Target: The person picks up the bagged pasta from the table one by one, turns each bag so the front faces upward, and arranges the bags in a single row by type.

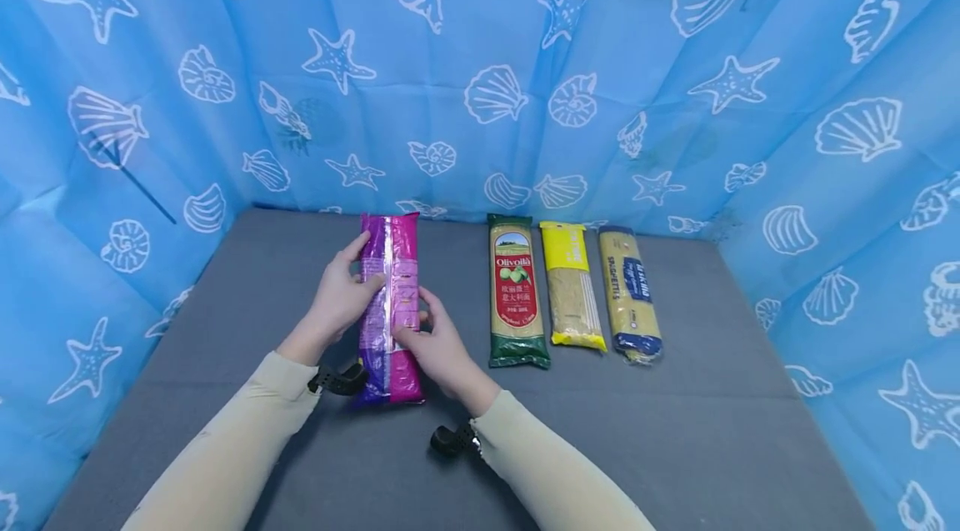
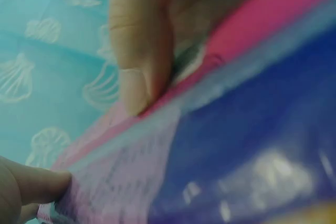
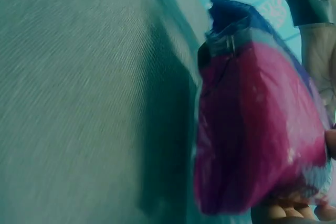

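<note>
A long, glossy pink-and-purple plastic packet (image 1: 405, 247) is held upright in the head view, its seam and printed panel facing me. My left hand (image 1: 339, 293) grips its left edge, with the thumb across the front. Lower down on the opposite edge, my right hand (image 1: 444, 348) holds it with the thumb pressed on the printed side. Close up in the left wrist view, a thumb (image 2: 136, 77) pushes into the wrapper near the seam. The right wrist view shows the packet's folded pink end (image 3: 262, 119) beside the grey cloth. What the packet contains is hidden.
To the right, three spaghetti packs stand in a row on the grey table (image 1: 712, 448): a green-ended one (image 1: 517, 289), a yellow one (image 1: 572, 285) and a blue-ended one (image 1: 630, 293). A blue shell-print curtain (image 1: 450, 31) closes off the back and sides.
</note>
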`<state>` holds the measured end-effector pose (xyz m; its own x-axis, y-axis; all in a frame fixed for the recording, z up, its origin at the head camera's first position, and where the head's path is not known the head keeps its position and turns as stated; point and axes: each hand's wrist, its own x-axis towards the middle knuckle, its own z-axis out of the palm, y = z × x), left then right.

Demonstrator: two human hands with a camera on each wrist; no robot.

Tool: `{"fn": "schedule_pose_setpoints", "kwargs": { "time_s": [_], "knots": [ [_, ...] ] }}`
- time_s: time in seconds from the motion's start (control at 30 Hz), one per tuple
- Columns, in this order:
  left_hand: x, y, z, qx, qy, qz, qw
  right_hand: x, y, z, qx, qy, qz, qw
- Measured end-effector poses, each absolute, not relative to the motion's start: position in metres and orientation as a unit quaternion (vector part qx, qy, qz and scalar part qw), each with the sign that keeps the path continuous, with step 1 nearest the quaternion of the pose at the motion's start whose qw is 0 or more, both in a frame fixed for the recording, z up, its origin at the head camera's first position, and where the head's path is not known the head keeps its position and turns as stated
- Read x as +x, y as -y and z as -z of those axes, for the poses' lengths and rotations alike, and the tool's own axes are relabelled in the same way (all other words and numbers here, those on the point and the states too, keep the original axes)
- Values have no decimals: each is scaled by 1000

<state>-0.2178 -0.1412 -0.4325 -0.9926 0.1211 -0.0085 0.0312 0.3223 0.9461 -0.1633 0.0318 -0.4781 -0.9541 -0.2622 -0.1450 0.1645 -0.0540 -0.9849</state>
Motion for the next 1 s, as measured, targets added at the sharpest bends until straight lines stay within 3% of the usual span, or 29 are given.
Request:
{"fn": "schedule_pose_setpoints", "kwargs": {
  "time_s": [0.43, 1.0],
  "knots": [
    [-216, 109, 449, 77, -850, -521, 29, -157, -62, 473, -18, -676, 728, 110],
    [-216, 105, 449, 75, -841, -533, 47, -146, -75, 439, -78, -736, 669, 61]
  ]
}}
